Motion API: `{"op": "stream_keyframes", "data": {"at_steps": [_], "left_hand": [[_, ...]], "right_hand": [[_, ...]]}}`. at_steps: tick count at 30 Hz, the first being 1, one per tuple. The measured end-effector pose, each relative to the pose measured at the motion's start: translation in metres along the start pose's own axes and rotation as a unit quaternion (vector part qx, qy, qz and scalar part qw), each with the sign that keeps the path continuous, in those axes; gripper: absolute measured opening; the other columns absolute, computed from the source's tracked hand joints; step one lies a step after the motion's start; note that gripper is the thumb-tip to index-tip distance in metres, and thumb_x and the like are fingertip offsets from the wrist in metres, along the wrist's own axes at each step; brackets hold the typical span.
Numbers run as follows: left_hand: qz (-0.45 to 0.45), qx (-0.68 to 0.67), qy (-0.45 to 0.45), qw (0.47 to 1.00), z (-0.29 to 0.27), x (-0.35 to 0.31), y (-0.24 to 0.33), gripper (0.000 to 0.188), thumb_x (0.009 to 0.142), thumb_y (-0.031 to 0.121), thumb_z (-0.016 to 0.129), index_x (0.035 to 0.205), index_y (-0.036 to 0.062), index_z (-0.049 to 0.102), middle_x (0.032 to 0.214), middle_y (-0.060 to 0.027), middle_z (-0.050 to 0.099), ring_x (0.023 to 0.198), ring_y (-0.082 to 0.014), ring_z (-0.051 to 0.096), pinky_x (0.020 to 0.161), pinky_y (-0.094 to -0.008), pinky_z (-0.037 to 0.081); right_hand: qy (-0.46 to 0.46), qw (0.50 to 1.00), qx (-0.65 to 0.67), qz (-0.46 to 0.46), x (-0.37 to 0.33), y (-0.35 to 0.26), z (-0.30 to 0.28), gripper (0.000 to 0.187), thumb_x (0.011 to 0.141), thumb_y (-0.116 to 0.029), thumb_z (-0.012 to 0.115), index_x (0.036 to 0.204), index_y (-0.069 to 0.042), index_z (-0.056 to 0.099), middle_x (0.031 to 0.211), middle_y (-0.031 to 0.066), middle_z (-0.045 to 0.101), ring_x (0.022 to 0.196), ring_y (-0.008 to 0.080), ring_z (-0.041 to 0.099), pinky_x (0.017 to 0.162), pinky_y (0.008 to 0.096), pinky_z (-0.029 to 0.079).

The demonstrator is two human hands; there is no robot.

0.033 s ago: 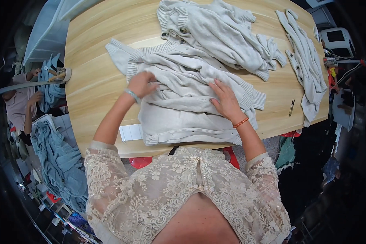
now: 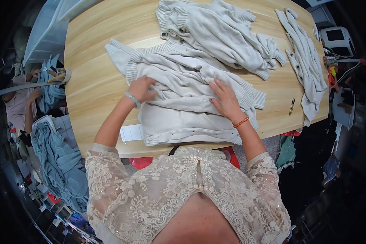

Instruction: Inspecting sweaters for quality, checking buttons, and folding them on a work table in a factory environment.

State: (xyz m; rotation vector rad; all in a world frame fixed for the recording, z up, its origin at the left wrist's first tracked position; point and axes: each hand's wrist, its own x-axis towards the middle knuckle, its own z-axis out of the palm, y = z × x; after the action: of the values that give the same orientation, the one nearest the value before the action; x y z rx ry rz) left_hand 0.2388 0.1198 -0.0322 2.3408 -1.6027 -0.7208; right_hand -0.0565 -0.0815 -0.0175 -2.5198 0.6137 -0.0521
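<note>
Left grip point(image 2: 142, 90) is loosely curled (whether clamped cannot be told) and right grip point(image 2: 227, 101) is laid, fingers apart, on the pale knit garment point(image 2: 183, 87), spread near on the worktop point(image 2: 95, 81) but apparently not yet smoothed.

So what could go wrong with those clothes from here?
The beaded bracelet above the right hand might snag the front garment's knit. Its lower hem lies by the table's near edge, so a tug could slide it off. The pen near the right-hand garment might mark it if uncapped; I can't tell.
</note>
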Motion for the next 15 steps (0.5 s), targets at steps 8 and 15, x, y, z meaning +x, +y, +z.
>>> {"op": "stream_keyframes", "data": {"at_steps": [8,15], "left_hand": [[0.164,-0.122,0.082,0.976,-0.031,-0.055,0.028,0.020,0.070,0.000,0.064,0.088,0.0076,0.061,0.085,-0.0083,0.060,0.083,-0.0279,0.056,0.078,-0.0361,0.043],[-0.004,-0.476,0.096,0.874,-0.099,-0.101,0.069,0.015,0.080,0.001,0.054,0.094,0.0010,0.059,0.082,-0.0030,0.057,0.068,-0.0088,0.049,0.061,-0.0235,0.039]], "right_hand": [[0.093,0.974,0.167,-0.125,0.014,-0.077,0.003,0.045,0.075,-0.012,0.069,0.117,-0.007,0.055,0.121,0.0141,0.054,0.109,0.0316,0.052,0.093,0.0385,0.043],[-0.160,0.867,0.463,-0.086,0.012,-0.127,-0.018,0.028,0.078,-0.028,0.069,0.089,-0.004,0.062,0.066,0.0127,0.056,0.058,0.0244,0.055,0.057,0.0318,0.043]]}}
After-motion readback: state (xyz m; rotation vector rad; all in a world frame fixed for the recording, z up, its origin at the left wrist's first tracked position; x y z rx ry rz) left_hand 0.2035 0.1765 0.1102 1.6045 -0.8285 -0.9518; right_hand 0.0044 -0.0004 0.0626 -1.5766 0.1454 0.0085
